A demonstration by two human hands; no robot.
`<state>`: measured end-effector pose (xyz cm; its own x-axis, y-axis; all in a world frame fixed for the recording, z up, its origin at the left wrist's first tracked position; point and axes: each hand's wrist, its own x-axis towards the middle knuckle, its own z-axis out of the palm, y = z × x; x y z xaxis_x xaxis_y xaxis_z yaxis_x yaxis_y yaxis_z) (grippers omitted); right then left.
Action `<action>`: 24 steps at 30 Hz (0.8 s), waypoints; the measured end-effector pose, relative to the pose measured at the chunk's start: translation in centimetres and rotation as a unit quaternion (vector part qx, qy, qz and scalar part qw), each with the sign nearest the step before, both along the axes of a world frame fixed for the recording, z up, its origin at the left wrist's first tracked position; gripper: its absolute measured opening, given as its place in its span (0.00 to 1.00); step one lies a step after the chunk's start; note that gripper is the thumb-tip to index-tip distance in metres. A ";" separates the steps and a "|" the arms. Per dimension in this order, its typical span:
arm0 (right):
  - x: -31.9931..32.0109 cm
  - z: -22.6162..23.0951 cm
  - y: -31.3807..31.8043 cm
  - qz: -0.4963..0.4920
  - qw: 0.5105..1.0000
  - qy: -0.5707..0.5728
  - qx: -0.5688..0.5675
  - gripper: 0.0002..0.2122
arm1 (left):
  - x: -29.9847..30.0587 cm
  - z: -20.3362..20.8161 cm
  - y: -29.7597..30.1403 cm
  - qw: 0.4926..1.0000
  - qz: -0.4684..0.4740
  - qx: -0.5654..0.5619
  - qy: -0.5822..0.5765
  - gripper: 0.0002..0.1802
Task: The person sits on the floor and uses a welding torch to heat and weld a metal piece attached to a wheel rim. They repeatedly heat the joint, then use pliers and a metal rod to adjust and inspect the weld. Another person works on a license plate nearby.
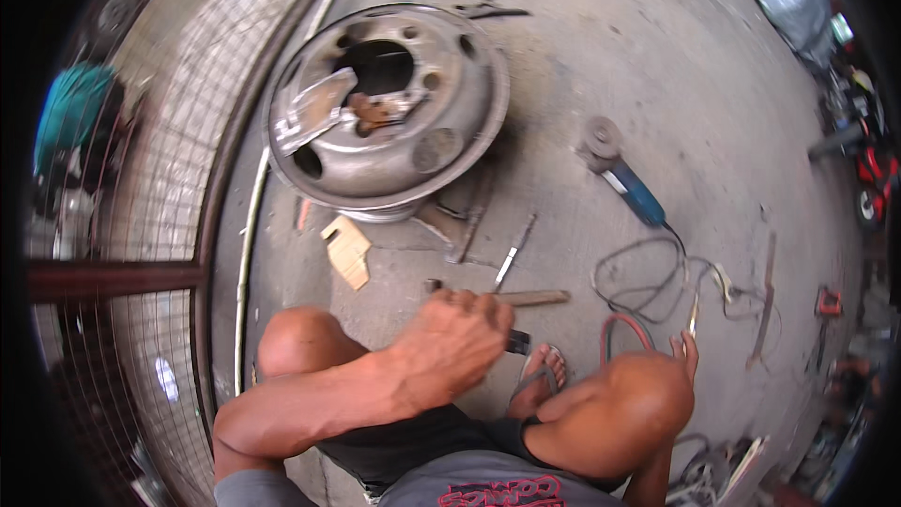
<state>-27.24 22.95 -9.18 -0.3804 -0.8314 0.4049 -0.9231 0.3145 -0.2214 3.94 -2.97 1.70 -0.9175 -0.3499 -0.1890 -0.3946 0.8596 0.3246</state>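
Note:
My left hand (457, 338) is closed around a dark object whose black squared end (518, 342) sticks out at the right; its kind is hidden by the fingers. Just beyond it, a hammer (533, 299) shows its handle and head on either side of the hand. Beside my right knee, the fingers of my right hand (686, 354) show, closed at the base of a slim pointed rod (694, 315); the knee hides the palm. Farther off, a large steel wheel rim (460, 122) bears a bent metal plate (321, 111) and a rusty piece (377, 111).
An angle grinder (627, 176) lies right of the rim, its cord (605, 293) looped nearby. A red and dark cable (624, 321) curves by my knee. Cardboard (348, 252), a marker-like stick (511, 253) and pliers-like tools (493, 11) lie about. Wire mesh (122, 197) stands left.

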 end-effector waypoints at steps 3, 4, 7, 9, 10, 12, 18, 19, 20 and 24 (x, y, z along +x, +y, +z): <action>-0.9 4.4 1.3 -0.102 0.992 -0.068 -0.007 0.19 | -0.1 -0.3 -0.5 0.998 0.030 0.038 -0.037 0.08; -2.8 4.8 1.5 -0.151 0.982 -0.106 -0.026 0.20 | -0.8 -0.6 -0.9 0.999 0.018 0.041 -0.025 0.08; -8.3 0.5 5.8 -0.340 0.897 -0.268 0.087 0.26 | -2.6 -0.1 -1.0 0.997 0.023 0.052 -0.044 0.08; -11.7 -4.8 11.3 -0.333 0.872 -0.250 0.259 0.35 | -2.6 0.3 -0.9 0.998 0.021 0.052 -0.033 0.08; -12.4 -7.1 14.0 -0.323 0.854 -0.253 0.321 0.41 | -2.8 -0.1 -0.7 0.998 0.022 0.048 -0.019 0.08; -13.0 -11.8 18.3 -0.373 0.843 -0.245 0.302 0.49 | -2.6 0.4 -0.5 0.996 0.027 0.085 -0.028 0.09; -13.5 -15.6 20.1 -0.425 0.873 -0.062 0.231 0.43 | -0.8 3.0 0.2 0.994 0.041 0.088 -0.043 0.11; -14.1 -15.5 20.6 -0.449 0.850 -0.179 0.210 0.44 | -0.4 3.8 0.3 0.994 0.037 0.095 -0.044 0.11; -15.3 -15.4 21.5 -0.473 0.812 -0.290 0.182 0.44 | -0.4 4.2 0.2 0.993 0.026 0.103 -0.041 0.10; -16.1 -13.8 20.7 -0.431 0.732 -0.517 0.109 0.32 | -0.4 5.4 -0.3 0.988 0.034 0.139 -0.055 0.14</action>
